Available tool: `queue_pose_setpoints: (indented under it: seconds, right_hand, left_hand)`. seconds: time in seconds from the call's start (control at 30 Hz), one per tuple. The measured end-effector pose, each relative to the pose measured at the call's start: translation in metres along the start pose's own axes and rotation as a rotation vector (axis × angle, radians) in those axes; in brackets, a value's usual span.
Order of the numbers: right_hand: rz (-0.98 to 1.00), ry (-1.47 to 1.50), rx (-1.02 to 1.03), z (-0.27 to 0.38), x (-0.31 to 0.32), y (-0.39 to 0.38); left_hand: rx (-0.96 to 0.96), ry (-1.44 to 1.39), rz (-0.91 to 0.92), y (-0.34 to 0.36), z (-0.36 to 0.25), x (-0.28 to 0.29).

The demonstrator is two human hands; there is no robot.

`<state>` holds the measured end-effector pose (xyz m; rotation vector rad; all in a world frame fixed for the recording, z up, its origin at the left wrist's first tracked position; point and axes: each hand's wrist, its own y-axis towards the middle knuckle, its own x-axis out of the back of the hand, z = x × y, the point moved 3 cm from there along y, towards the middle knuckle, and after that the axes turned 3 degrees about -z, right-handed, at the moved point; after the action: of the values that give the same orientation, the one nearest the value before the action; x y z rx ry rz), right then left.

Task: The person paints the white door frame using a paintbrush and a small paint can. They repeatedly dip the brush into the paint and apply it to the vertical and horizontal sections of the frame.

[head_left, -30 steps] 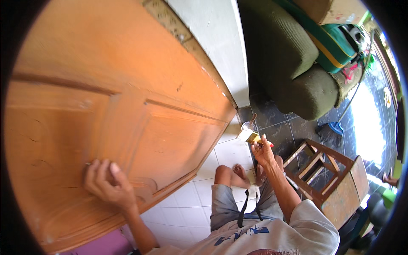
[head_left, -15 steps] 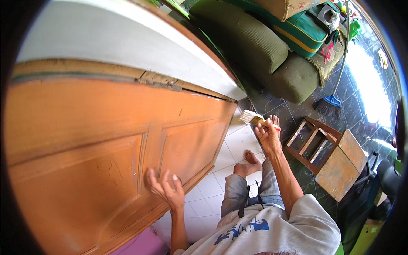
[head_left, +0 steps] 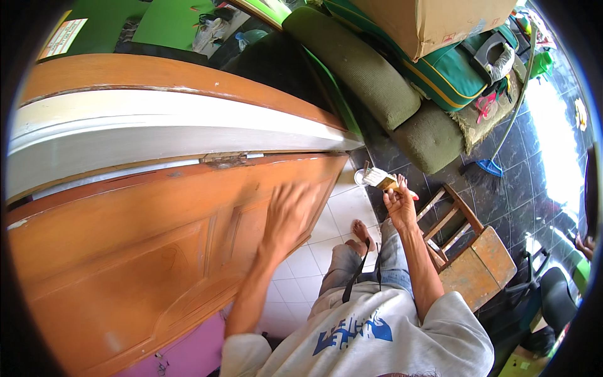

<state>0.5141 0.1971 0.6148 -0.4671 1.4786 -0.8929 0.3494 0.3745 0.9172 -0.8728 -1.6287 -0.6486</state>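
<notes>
My right hand point(head_left: 401, 200) is closed around the handle of a paintbrush point(head_left: 381, 179). White coats its bristles, which point up and to the left. Beyond the bristles shows part of a small round white thing point(head_left: 360, 178), partly covered by the brush. Over the upper part of an orange-brown panelled wooden door point(head_left: 119, 207) is my left hand point(head_left: 292, 210). Motion smears its fingers, and whether they touch the wood I cannot tell. A metal hinge-like fitting point(head_left: 226, 161) sits on the door's top edge, next to a white-painted frame point(head_left: 125, 129).
A wooden stool or stepladder point(head_left: 471, 264) lies on dark tiles to the right. Behind it are a blue-headed broom point(head_left: 490, 166), an olive sofa point(head_left: 433, 135), a green bag point(head_left: 452, 85) and a cardboard box point(head_left: 433, 28). A black chair point(head_left: 556, 295) stands at far right.
My left hand has moved up and right along the door. The view has shifted, showing more beyond the white frame. The paintbrush stays in my right hand, turned slightly.
</notes>
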Motion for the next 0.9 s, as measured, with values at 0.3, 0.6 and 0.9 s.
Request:
queue_pose_setpoints:
  seconds: [0.3, 0.6, 0.9]
  right_hand:
    - [0.022, 0.034, 0.007, 0.020, -0.006, -0.010]
    - [-0.058, 0.080, -0.014, 0.032, 0.004, -0.014]
    - [-0.080, 0.084, 0.004, 0.042, 0.002, -0.005]
  left_hand:
    - [-0.007, 0.956, 0.676, 0.242, 0.043, 0.002]
    - [-0.043, 0.987, 0.768, 0.252, 0.074, -0.017]
    - [-0.120, 0.876, 0.841, 0.255, 0.070, -0.006]
